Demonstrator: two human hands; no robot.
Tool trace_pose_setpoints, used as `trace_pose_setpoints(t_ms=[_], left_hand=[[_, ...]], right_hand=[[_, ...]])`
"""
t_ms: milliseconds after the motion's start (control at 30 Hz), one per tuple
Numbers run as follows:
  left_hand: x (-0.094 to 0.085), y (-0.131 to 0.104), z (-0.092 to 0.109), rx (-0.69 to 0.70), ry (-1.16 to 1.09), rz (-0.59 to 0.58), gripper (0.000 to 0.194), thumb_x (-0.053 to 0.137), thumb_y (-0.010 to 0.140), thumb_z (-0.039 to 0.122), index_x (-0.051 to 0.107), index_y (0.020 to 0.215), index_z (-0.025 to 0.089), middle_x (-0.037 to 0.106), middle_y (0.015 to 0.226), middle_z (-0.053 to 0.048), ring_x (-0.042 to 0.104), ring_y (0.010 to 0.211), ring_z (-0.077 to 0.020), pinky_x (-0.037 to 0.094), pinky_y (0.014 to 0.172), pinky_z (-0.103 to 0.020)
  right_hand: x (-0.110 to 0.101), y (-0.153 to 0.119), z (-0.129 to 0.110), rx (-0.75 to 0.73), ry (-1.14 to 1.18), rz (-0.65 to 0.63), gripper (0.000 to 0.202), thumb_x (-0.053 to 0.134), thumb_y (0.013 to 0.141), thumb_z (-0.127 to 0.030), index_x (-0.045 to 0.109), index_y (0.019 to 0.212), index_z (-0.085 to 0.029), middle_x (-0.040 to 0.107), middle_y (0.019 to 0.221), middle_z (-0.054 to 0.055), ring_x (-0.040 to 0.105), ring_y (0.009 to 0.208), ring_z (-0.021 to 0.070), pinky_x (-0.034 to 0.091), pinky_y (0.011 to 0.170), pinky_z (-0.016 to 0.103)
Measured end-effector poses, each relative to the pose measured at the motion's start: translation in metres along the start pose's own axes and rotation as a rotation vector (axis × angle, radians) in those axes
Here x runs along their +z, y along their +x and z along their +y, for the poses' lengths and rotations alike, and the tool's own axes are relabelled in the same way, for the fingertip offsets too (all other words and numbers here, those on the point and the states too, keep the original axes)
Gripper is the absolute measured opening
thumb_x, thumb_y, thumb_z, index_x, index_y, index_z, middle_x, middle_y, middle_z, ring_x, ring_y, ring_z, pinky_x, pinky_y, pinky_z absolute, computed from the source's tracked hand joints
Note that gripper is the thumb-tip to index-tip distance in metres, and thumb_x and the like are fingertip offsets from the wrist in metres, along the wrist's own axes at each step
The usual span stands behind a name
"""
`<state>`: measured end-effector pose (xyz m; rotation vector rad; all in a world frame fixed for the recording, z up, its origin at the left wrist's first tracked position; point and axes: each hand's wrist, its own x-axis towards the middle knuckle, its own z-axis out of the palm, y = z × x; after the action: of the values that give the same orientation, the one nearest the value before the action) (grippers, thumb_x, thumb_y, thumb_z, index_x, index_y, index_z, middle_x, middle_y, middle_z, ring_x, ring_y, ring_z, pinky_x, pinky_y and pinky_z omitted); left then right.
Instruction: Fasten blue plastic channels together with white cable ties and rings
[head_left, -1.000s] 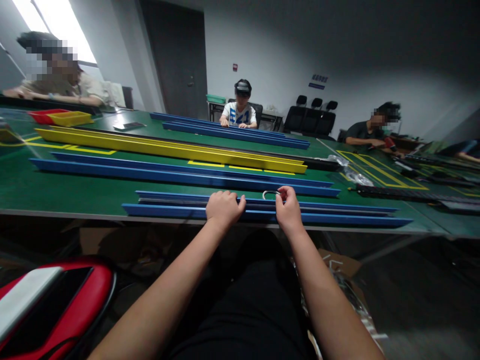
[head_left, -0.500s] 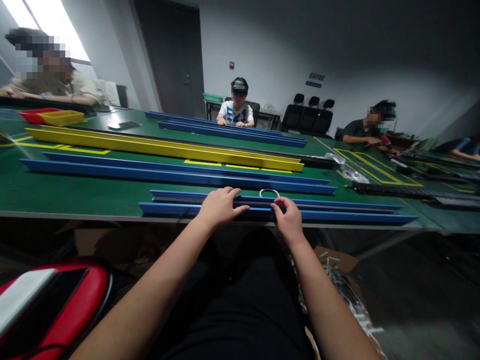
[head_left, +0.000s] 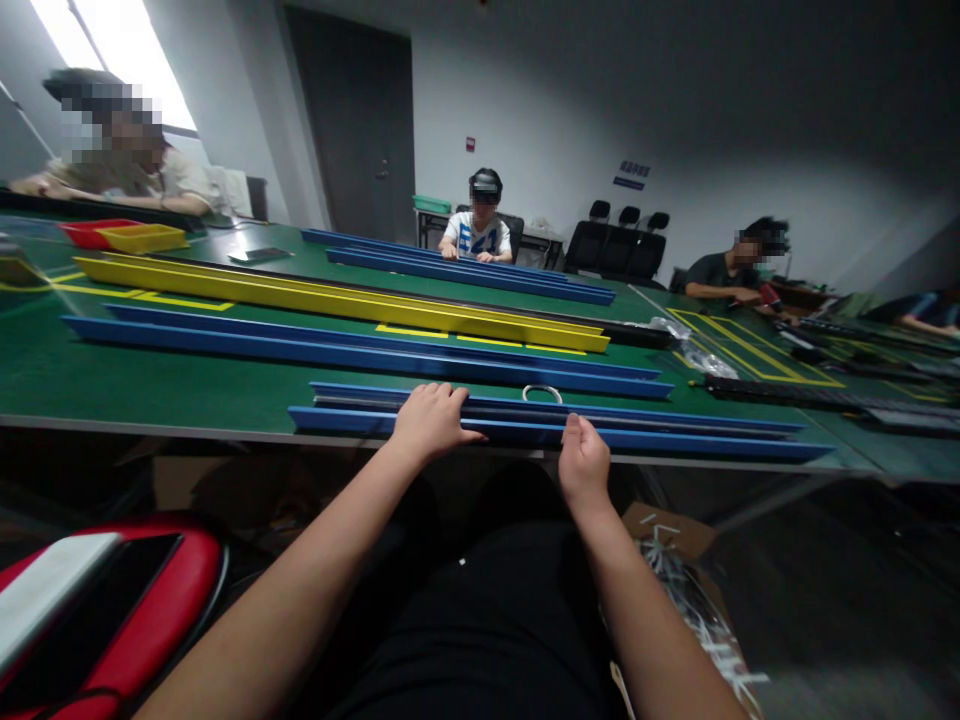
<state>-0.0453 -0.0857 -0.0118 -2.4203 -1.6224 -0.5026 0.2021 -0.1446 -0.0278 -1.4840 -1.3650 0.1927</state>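
Two long blue channel rails (head_left: pixel 720 446) lie parallel near the front edge of the green table, with a thin dark strip (head_left: pixel 517 413) running lengthwise between their raised sides. My left hand (head_left: pixel 431 422) grips across them left of the middle, fingers over the back and thumb toward the front. At the front side, right of the middle, my right hand (head_left: pixel 585 458) is closed with its fingers curled in. Whatever it may hold is hidden. A white ring (head_left: pixel 541 394) stands out just behind the rails, between my hands.
More blue rails (head_left: pixel 375 350) and a yellow rail (head_left: pixel 337 300) lie farther back. Red (head_left: pixel 90 232) and yellow trays (head_left: pixel 142 238) sit at the left. Below the table are a red stool (head_left: pixel 172 590) and a carton of white strips (head_left: pixel 694 590). Several people sit around the table.
My right hand has moved slightly right and toward me, away from the white ring, and its fingers have curled in. My left hand stays on the rails.
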Motion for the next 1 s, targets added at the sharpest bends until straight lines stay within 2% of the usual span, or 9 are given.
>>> trace_pose_setpoints(t_ms=[100,167,267,333,433,567,733,867,1000], left_hand=[[0.000,-0.005,0.000,0.013,-0.006,0.075,0.074,0.067,0.061,0.073,0.059,0.114,0.022,0.063,0.102,-0.012,0.056,0.101,-0.0318,0.037,0.090,-0.042],[0.000,-0.008,0.002,0.024,-0.005,0.126,0.072,0.071,0.061,0.069,0.059,0.114,0.021,0.063,0.101,-0.012,0.056,0.100,-0.0320,0.037,0.091,-0.043],[0.000,-0.012,0.004,0.038,-0.014,0.177,0.072,0.073,0.060,0.067,0.060,0.112,0.020,0.062,0.099,-0.012,0.056,0.098,-0.0322,0.037,0.090,-0.044],[-0.001,-0.014,0.005,0.039,-0.015,0.206,0.070,0.074,0.060,0.065,0.060,0.112,0.020,0.062,0.098,-0.012,0.055,0.097,-0.0324,0.038,0.090,-0.045],[-0.003,-0.017,0.006,0.039,-0.019,0.236,0.067,0.075,0.060,0.060,0.061,0.112,0.020,0.062,0.099,-0.012,0.055,0.097,-0.0326,0.038,0.090,-0.046],[-0.005,-0.022,0.008,0.054,-0.027,0.250,0.068,0.075,0.062,0.058,0.060,0.116,0.020,0.062,0.102,-0.013,0.054,0.097,-0.0321,0.038,0.091,-0.046],[-0.004,-0.026,0.008,0.047,-0.034,0.284,0.071,0.078,0.061,0.054,0.059,0.120,0.020,0.062,0.107,-0.013,0.053,0.100,-0.0327,0.037,0.092,-0.047],[0.000,-0.029,0.005,0.042,-0.041,0.311,0.069,0.079,0.061,0.048,0.059,0.120,0.020,0.063,0.109,-0.013,0.053,0.101,-0.0330,0.036,0.093,-0.047],[0.005,-0.033,0.001,0.035,-0.050,0.355,0.065,0.080,0.060,0.042,0.060,0.118,0.021,0.064,0.110,-0.012,0.053,0.102,-0.0327,0.035,0.095,-0.047]], right_hand=[[0.012,-0.020,0.000,0.249,0.283,0.016,0.042,0.036,0.093,-0.056,0.051,0.075,-0.022,0.049,0.061,-0.002,0.048,0.054,0.0132,0.037,0.053,0.026],[0.021,-0.033,-0.004,0.414,0.485,0.009,0.039,0.040,0.090,-0.059,0.052,0.089,-0.022,0.056,0.073,-0.002,0.054,0.058,0.0120,0.039,0.049,0.023],[0.031,-0.045,-0.014,0.598,0.714,0.043,0.040,0.051,0.084,-0.058,0.048,0.106,-0.025,0.060,0.094,-0.001,0.063,0.070,0.0126,0.046,0.052,0.023],[0.032,-0.045,-0.020,0.692,0.836,0.074,0.041,0.057,0.081,-0.054,0.044,0.108,-0.026,0.059,0.094,-0.002,0.065,0.075,0.0145,0.052,0.058,0.027],[0.027,-0.039,-0.027,0.784,0.950,0.122,0.037,0.065,0.076,-0.038,0.043,0.103,-0.026,0.059,0.087,-0.004,0.065,0.076,0.0158,0.056,0.065,0.034],[0.018,-0.031,-0.030,0.837,1.077,0.110,0.035,0.066,0.070,-0.021,0.042,0.095,-0.025,0.061,0.085,-0.005,0.066,0.079,0.0161,0.057,0.076,0.043],[0.012,-0.022,-0.037,0.948,1.163,0.102,0.027,0.065,0.072,-0.020,0.046,0.091,-0.023,0.059,0.086,-0.002,0.067,0.082,0.0152,0.056,0.085,0.039],[0.008,-0.017,-0.043,1.060,1.227,0.081,0.028,0.062,0.074,-0.021,0.049,0.099,-0.021,0.057,0.098,0.004,0.066,0.095,0.0181,0.057,0.084,0.034],[0.003,-0.015,-0.046,1.150,1.285,0.050,0.030,0.057,0.077,-0.021,0.048,0.105,-0.024,0.052,0.116,0.006,0.063,0.107,0.0212,0.057,0.084,0.040]])
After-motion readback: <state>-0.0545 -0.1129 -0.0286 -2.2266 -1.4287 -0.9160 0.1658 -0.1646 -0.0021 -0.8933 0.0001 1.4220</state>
